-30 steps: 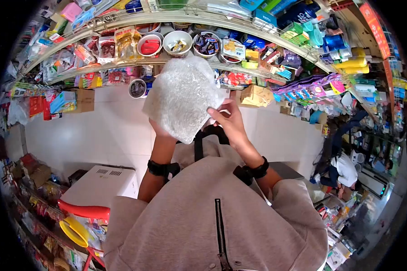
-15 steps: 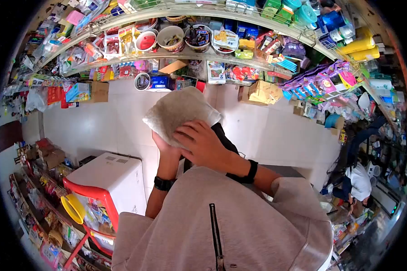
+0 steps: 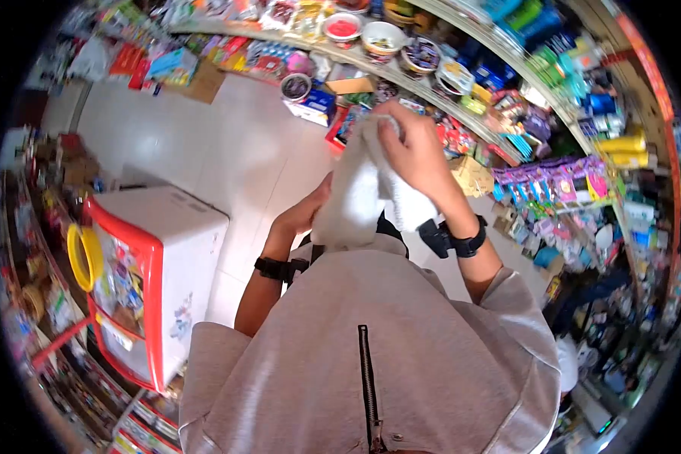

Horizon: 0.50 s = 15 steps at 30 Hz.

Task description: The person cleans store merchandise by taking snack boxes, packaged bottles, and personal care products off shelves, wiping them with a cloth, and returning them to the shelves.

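Note:
A whitish folded cloth (image 3: 353,198) hangs in front of my chest, draped in loose folds. My right hand (image 3: 416,147) pinches its upper edge, thumb and fingers closed on the fabric. On the other side, my left hand (image 3: 310,206) touches the cloth's left edge; its fingers go behind the fabric and are hidden. Both wrists wear black bands.
Ahead, a shelf (image 3: 340,53) carries bowls of sweets and packets. Boxes, including a blue one (image 3: 310,107), stand at its foot. To the left is a white freezer (image 3: 181,227) with a red rim and a yellow ring (image 3: 85,257). Another person (image 3: 567,363) is at far right.
The cloth, earlier a flat folded square across both hands, now hangs with its folds opening. My right hand has risen to its upper edge. The view has turned, shifting shelf and freezer.

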Motion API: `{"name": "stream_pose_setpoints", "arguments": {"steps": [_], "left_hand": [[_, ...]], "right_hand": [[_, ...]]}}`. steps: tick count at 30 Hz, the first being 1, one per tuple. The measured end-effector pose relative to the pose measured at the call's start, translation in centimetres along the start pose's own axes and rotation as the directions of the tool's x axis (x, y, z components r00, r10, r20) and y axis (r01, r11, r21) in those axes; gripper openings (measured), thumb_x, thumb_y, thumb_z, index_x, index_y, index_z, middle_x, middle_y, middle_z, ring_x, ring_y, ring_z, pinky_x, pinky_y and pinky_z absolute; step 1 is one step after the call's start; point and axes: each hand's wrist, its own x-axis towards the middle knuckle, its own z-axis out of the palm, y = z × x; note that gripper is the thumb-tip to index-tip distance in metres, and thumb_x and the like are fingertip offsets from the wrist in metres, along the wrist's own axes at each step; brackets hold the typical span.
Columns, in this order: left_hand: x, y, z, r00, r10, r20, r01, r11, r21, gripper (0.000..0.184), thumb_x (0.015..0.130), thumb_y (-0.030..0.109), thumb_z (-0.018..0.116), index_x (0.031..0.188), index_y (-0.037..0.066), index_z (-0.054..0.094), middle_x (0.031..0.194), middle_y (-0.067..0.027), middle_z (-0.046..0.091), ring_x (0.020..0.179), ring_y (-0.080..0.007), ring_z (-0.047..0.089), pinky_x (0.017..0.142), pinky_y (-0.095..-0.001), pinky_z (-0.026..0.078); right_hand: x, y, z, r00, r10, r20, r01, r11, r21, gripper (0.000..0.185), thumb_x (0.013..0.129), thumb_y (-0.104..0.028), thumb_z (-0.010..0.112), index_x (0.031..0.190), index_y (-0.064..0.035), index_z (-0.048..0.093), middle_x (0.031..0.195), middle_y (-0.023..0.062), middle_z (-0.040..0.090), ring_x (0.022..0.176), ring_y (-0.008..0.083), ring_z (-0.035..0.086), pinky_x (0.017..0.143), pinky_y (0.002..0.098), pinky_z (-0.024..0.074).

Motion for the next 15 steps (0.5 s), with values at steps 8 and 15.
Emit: {"name": "stream_pose_setpoints", "arguments": {"steps": [8, 15], "left_hand": [[-9.3, -8.7, -9.7, 0.713, 0.586, -0.386, -0.339, 0.769, 0.542, 0.07, 0.08, 0.016, 0.071, 0.139, -0.001, 0.039, 0.13, -0.0241, 0.053, 0.12, -0.0371, 0.053, 0.098, -0.0417, 0.044], [-23.5, -13.4, -18.6, 0.25, 0.457, -0.854, -0.137, 0.89, 0.436, 0.053, 0.079, 0.01, 0.065, 0.13, 0.008, 0.053, 0.113, -0.018, 0.066, 0.104, -0.0346, 0.064, 0.09, -0.0409, 0.051]], "right_hand": [[1.6, -12.1, 14.7, 0.937, -0.22, 0.271, 0.215, 0.975, 0.047, 0.015, 0.089, -0.012, 0.055, 0.098, -0.0025, 0.062, 0.069, 0.0172, 0.058, 0.054, 0.0245, 0.053, 0.055, 0.0351, 0.0433], [0.8, -19.2, 27.6, 0.755, -0.364, 0.545, 0.341, 0.928, 0.148, 0.015, 0.087, -0.006, 0.057, 0.099, -0.001, 0.062, 0.063, 0.0057, 0.048, 0.056, 0.014, 0.046, 0.053, 0.0312, 0.0387]]}}
